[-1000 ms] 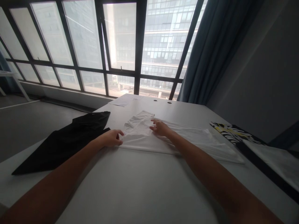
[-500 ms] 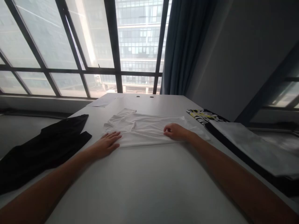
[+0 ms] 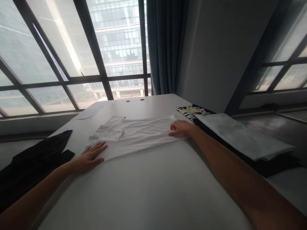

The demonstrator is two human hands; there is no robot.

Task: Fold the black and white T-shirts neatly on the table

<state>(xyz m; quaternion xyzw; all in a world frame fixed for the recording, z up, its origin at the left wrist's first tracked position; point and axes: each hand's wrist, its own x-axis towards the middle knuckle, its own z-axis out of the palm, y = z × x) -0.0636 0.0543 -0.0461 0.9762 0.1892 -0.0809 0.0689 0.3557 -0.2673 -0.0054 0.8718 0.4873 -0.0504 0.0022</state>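
Observation:
A white T-shirt lies flat across the table, folded lengthwise, with a sleeve part and wrinkled cloth towards its left end. My left hand rests palm down on the near left corner of the shirt, fingers spread. At the shirt's right end, my right hand has its fingers curled and the thumb close to them, gripping cloth near the hem. Part of that end is hidden behind the hand and forearm.
The white table runs forward to a window. Black garments lie along its left edge. On the right are a patterned black-and-yellow garment and a folded grey-white cloth on dark fabric. Paper sheets lie at the far left.
The view has turned to the right and tilted. My right hand has slid rightward along the shirt to its hem end. My left hand stays flat on the left corner.

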